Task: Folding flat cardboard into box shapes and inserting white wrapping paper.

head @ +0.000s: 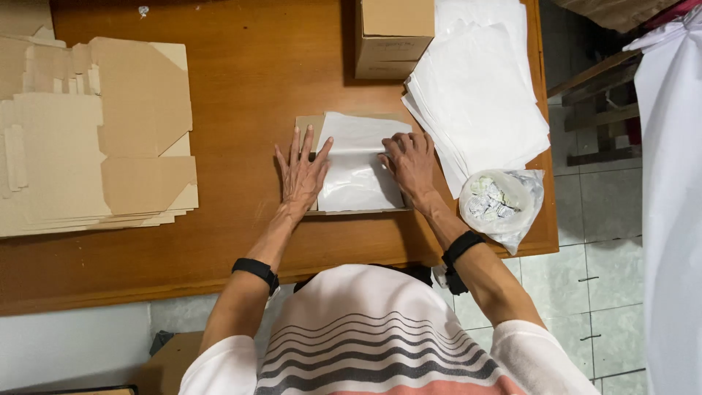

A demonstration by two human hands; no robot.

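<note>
From the head camera, looking straight down, a white sheet of paper (356, 164) lay across a small cardboard box (307, 123) near the middle of the front edge of the brown wooden worktop (248, 80). Both hands pressed it down. The left hand (301, 174) lay flat with its fingers spread wide, partly on the left edge of the sheet and partly on the box, gripping nothing. The right hand (409, 164) rested on the right side of the sheet with its fingers bent and close together, their tips on the paper; whether it pinched the sheet could not be told. Each wrist wore a black band.

Just beside the right hand, towards the right edge of the worktop, sat a stack of white paper sheets (479, 95), fanned slightly. At the front right corner, a clear plastic bag (504, 205) of small wrapped pieces hung a little over the edge. A closed cardboard box (393, 35) stood at the back edge, touching the paper stack. Along the left edge lay a pile of flattened cardboard (88, 139), well apart from the hands.
</note>
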